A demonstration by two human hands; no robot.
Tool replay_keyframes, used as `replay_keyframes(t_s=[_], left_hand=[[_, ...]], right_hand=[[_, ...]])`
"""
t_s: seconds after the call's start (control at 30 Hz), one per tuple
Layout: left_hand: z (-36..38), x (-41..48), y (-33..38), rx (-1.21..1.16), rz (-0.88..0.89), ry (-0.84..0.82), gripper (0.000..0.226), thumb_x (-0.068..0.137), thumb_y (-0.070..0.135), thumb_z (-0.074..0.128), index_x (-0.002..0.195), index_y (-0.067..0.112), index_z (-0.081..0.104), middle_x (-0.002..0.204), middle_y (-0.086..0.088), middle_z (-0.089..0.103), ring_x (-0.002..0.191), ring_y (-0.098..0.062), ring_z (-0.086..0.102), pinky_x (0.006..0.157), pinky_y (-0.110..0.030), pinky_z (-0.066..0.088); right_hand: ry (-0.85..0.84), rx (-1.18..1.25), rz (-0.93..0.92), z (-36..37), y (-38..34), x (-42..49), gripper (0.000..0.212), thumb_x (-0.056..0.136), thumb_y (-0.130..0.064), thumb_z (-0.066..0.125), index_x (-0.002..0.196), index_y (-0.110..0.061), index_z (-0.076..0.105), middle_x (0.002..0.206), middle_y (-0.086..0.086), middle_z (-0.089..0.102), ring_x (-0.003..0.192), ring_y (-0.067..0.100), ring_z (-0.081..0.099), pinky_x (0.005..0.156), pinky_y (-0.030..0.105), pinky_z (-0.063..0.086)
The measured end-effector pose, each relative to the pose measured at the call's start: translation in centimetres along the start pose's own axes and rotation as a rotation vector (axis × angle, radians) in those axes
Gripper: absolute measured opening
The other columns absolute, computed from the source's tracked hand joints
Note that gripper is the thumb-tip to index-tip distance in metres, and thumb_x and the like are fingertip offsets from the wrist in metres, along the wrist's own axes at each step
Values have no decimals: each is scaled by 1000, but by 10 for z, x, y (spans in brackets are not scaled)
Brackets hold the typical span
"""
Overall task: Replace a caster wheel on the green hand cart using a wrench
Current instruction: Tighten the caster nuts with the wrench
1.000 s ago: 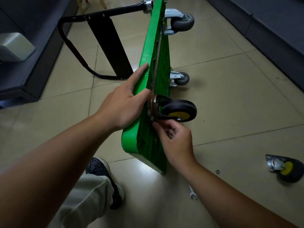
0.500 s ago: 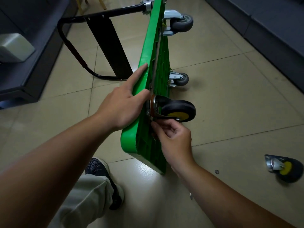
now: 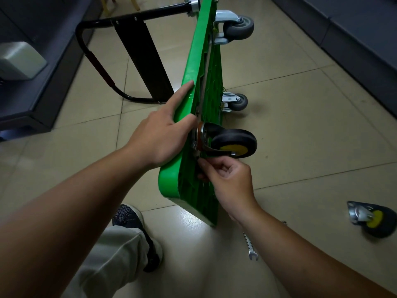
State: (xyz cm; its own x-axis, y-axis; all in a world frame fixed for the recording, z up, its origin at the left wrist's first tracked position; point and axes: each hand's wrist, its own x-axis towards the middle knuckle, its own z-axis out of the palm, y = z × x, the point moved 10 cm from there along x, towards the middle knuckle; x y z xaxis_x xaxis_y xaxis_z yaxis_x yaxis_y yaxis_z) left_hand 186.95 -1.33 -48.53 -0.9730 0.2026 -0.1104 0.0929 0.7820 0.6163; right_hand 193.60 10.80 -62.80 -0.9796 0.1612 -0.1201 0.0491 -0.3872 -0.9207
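The green hand cart (image 3: 169, 181) stands on its long edge on the tiled floor. A black caster with a yellow hub (image 3: 233, 143) sits against its underside near the close corner. My left hand (image 3: 159, 136) grips the cart's upper edge, index finger straight along the deck and thumb beside the caster's plate. My right hand (image 3: 227, 179) is just below that plate, its curled fingertips pinching a small fastener that they hide. A wrench (image 3: 250, 247) lies on the floor under my right forearm. A second black and yellow caster (image 3: 370, 220) lies loose at the right.
Two grey casters (image 3: 238, 27) (image 3: 237, 102) stick out of the cart's far end. The black folded handle (image 3: 137, 61) lies to the left. My shoe (image 3: 133, 220) is beside the cart's near corner. A small metal ring (image 3: 284, 222) lies by my forearm. Dark cabinets line both sides.
My right hand's fingers have shifted slightly at the caster's plate. The left hand and the cart have stayed put.
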Motion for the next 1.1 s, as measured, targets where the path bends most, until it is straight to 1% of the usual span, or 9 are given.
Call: replay_keyframes(t_s=[0.1, 0.27, 0.53, 0.6, 0.67, 0.77, 0.9, 1.0, 1.1], left_hand=[[1, 1, 1, 12, 4, -3, 73, 83, 57, 44, 148, 71, 16, 141, 0, 54, 108, -26, 64, 96, -49, 54], [1, 1, -1, 2, -1, -6, 73, 84, 57, 45, 149, 71, 16, 127, 8, 49, 105, -22, 64, 94, -49, 55], [1, 1, 0, -7, 1, -11, 73, 84, 56, 46, 149, 71, 15, 127, 9, 46, 106, -23, 63, 94, -50, 55], [1, 0, 0, -5, 1, -11, 73, 83, 56, 45, 149, 71, 15, 131, 7, 49, 108, -24, 63, 95, -50, 54], [0, 0, 1, -2, 2, -8, 74, 82, 56, 45, 148, 71, 16, 143, 2, 51, 110, -26, 63, 97, -50, 54], [-1, 0, 2, -4, 3, -4, 74, 82, 56, 46, 148, 72, 16, 149, 0, 51, 110, -27, 64, 96, -49, 54], [1, -2, 2, -13, 3, -15, 73, 83, 56, 45, 149, 71, 16, 138, 6, 51, 106, -21, 64, 95, -49, 55], [0, -1, 0, -15, -6, -8, 72, 84, 56, 46, 147, 73, 16, 142, 3, 52, 107, -24, 64, 96, -49, 54], [1, -1, 1, -10, -3, -11, 72, 85, 55, 46, 148, 71, 16, 130, 7, 51, 103, -22, 65, 93, -49, 56]], right_hand=[[-9, 7, 2, -1, 0, 0, 9, 82, -30, 81, 89, -24, 79, 85, 4, 78, 76, 18, 76, 69, 21, 56], [9, -95, 3, -5, 6, 0, 25, 82, -45, 78, 76, -21, 74, 70, 5, 74, 65, 17, 72, 64, 24, 55], [26, -157, -18, -6, 6, 2, 30, 84, -49, 76, 73, -21, 72, 65, 3, 71, 61, 14, 69, 59, 22, 52], [44, -101, 15, -6, 8, 1, 26, 81, -48, 79, 79, -22, 75, 73, 2, 75, 68, 14, 72, 63, 20, 53], [55, 30, 47, -2, 10, 1, 20, 79, -41, 82, 90, -24, 78, 88, 2, 79, 84, 15, 76, 72, 19, 56], [68, 93, 31, 2, 9, 1, 11, 83, -29, 81, 92, -24, 79, 93, 3, 79, 91, 16, 76, 78, 20, 56], [85, 18, 22, -4, 8, -3, 13, 89, -33, 77, 87, -20, 79, 82, 3, 77, 78, 14, 74, 71, 21, 55], [76, -28, 17, -9, 10, -4, 21, 90, -36, 73, 81, -18, 79, 71, 3, 74, 67, 11, 69, 64, 20, 53], [50, -36, 39, -7, 14, -3, 26, 85, -42, 73, 81, -17, 79, 72, 4, 74, 66, 12, 68, 63, 20, 53]])
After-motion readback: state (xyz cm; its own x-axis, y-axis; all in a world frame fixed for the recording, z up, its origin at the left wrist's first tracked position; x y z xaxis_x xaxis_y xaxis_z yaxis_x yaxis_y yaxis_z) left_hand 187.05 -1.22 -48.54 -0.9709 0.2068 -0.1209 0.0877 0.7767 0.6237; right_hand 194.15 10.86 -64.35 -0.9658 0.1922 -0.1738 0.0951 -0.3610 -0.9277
